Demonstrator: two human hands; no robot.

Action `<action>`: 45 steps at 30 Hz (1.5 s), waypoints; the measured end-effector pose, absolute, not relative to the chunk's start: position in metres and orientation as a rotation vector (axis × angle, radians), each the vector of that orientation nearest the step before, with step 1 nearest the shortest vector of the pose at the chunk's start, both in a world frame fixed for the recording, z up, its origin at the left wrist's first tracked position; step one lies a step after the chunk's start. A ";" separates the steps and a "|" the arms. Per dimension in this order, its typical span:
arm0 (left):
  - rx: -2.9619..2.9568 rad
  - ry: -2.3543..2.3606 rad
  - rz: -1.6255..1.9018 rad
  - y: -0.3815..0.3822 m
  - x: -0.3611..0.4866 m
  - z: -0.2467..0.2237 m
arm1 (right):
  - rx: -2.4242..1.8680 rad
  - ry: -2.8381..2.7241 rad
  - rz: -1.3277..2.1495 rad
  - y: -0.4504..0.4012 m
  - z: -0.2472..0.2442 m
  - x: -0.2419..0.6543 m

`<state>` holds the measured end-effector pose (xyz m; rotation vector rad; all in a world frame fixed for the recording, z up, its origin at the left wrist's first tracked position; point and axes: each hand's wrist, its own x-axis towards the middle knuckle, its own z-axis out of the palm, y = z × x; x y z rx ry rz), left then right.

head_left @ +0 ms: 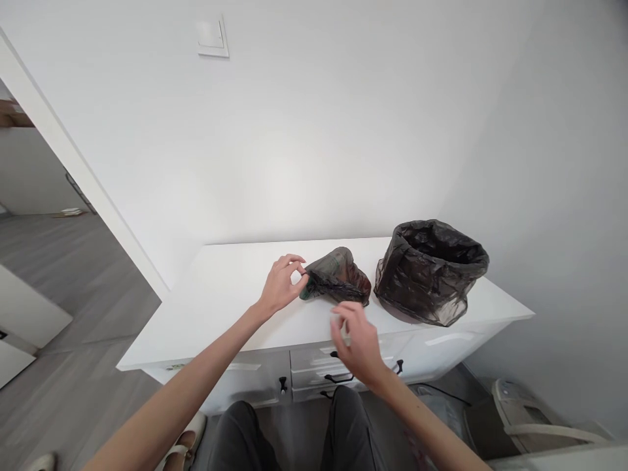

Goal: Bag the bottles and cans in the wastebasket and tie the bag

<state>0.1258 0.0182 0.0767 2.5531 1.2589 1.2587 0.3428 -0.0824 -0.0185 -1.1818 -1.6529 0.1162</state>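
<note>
A dark, see-through plastic bag (338, 278) lies bunched on the white cabinet top, with items of green and reddish colour showing faintly inside. My left hand (287, 281) pinches the twisted left end of this bag between thumb and fingertips. Just in front of the bag's right part is my right hand (353, 337), slightly blurred, its fingers curved and apart with nothing between them. To the right stands a round bin lined with a black bag (426, 275), its mouth open and the liner folded over the rim.
The white cabinet (235, 268) has black handles on its front and backs onto a wall with a switch (212, 36). A beige appliance (530, 415) is at the lower right. Light shoes (189, 441) lie on the floor at lower left, near a doorway.
</note>
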 end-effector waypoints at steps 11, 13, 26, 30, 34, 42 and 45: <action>2.519 1.164 1.264 0.015 0.125 0.078 | -1.093 -1.757 0.347 -0.071 -0.021 0.301; 2.310 1.243 1.325 0.021 0.121 0.076 | -1.113 -1.742 0.292 -0.078 -0.024 0.304; 1.401 1.648 1.324 0.060 0.066 0.070 | -1.111 -2.029 0.184 -0.105 -0.059 0.355; 1.382 1.535 1.243 0.042 0.069 0.077 | -1.044 -2.129 0.250 -0.100 -0.060 0.353; 1.573 1.429 1.390 0.016 0.087 0.076 | -0.998 -2.141 0.275 -0.086 -0.067 0.342; 2.902 1.053 0.893 -0.034 0.101 0.047 | -0.973 -2.178 0.393 -0.070 -0.062 0.313; 3.004 1.066 0.718 -0.038 0.087 0.028 | -0.998 -2.216 0.404 -0.075 -0.050 0.313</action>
